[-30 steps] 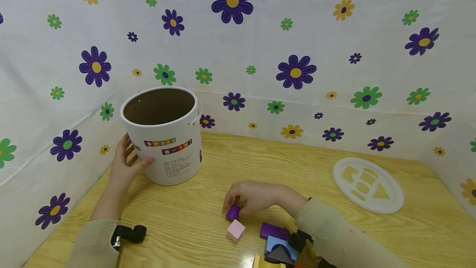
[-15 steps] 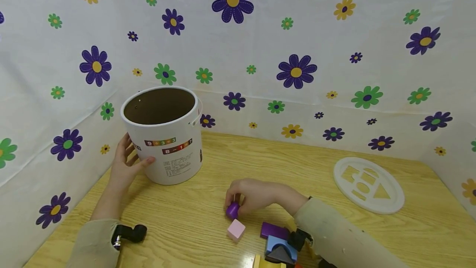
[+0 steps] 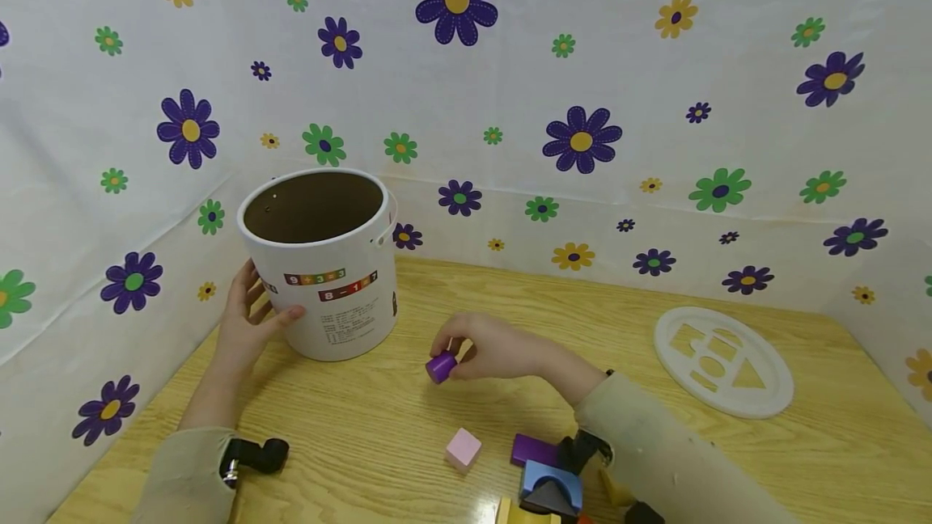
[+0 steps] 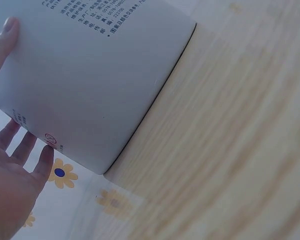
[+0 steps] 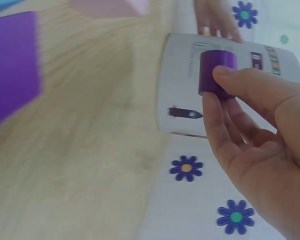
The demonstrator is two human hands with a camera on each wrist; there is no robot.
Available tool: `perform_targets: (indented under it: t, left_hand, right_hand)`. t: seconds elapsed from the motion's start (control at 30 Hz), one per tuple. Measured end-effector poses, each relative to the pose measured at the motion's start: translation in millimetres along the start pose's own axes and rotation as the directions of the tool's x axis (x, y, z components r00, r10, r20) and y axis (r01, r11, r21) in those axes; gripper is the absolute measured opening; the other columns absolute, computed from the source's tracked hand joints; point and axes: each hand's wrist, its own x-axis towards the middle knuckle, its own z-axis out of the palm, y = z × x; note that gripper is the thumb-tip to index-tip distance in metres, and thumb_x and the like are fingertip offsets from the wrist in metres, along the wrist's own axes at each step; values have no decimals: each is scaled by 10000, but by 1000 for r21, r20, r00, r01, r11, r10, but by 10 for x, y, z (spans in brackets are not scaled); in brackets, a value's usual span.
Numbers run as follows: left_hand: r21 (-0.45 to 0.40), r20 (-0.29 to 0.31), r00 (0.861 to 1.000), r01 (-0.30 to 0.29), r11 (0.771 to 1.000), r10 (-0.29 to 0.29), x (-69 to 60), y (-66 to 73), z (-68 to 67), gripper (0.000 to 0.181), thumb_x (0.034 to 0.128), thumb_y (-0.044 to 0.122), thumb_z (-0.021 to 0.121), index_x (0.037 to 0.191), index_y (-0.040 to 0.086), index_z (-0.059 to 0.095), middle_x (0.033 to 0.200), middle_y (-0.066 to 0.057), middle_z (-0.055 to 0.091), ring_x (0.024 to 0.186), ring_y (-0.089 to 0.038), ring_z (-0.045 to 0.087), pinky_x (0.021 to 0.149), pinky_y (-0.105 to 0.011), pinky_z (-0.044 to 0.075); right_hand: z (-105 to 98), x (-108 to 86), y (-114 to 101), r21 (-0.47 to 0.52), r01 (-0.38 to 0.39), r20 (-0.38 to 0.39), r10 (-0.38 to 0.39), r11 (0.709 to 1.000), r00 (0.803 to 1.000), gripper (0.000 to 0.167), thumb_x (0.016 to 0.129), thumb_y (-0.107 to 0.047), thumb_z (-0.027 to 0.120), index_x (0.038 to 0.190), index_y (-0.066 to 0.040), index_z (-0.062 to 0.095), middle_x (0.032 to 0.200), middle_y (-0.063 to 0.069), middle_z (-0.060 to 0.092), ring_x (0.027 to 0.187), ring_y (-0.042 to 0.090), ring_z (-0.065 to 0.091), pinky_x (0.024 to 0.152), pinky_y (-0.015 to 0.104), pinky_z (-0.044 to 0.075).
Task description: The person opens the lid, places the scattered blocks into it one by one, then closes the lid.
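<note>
One purple cylindrical block (image 3: 440, 367), pinched btwn thumb & fingertips of R hand (image 3: 495, 346), is up off the wood-grain tabletop (image 3: 349, 427), R of & apart from the white round bucket (image 3: 320, 302). L hand (image 3: 246, 326) grips the upright bucket's L side, thumb on front, other fingers spread round the side. Pale pink cube (image 3: 463, 450) sits nearer the camera; purple rectangular block (image 3: 534, 450) & light-blue block w/ curved notch (image 3: 551, 482) by R sleeve (image 3: 655, 435). White round board w/ cut-out shapes (image 3: 777, 386) lies far R.
</note>
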Motion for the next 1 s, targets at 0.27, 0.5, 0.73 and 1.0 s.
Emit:
perform_targets:
  t: [0.27, 0.5, 0.73, 1.0]
  left_hand:
    - [-8, -4, 1000, 0, 1000, 0, 8, -11, -4, 928, 861, 80, 708, 1535, 307, 112, 1572, -55, 125, 1408, -328, 160, 1135, -565, 173]
    - [18, -5, 1000, 8, 1000, -8, -1, -2, -9, 943, 860, 96, 713, 1537, 305, 91, 1572, -70, 124, 1403, -328, 169, 1132, -556, 194]
    - [18, 6, 1000, 19, 1000, -19, -54, 148, 20, 934, 867, 102, 706, 1541, 279, 84, 1572, -94, 115, 1404, -349, 159, 1130, -566, 189]
    - [1, 3, 1000, 14, 1000, -14, -92, 212, 45, 922, 865, 81, 705, 1539, 280, 109, 1567, -98, 129, 1404, -341, 166, 1135, -560, 180]
  right_hand:
    - [-244, 151, -213, 39, 8, -149, -2, 999, 989, 264, 841, -8, 710, 1094, -34, 637, 1061, 58, 601, 968, 181, 580, 786, 224, 552]
    - [-447, 346, -376, 48, 71, -273, -56, 996, 960, 259, 828, 22, 712, 1076, -4, 641, 1066, 94, 600, 956, 206, 595, 765, 213, 558]
    - [-642, 577, -545, 64, 60, -371, -32, 996, 928, 242, 831, 7, 717, 1060, -9, 641, 1068, 75, 594, 964, 188, 597, 777, 205, 552]
    - [-768, 775, -676, 12, 12, -439, -5, 1000, 899, 243, 857, -65, 712, 1092, -64, 652, 1097, 31, 584, 975, 125, 594, 753, 207, 545]
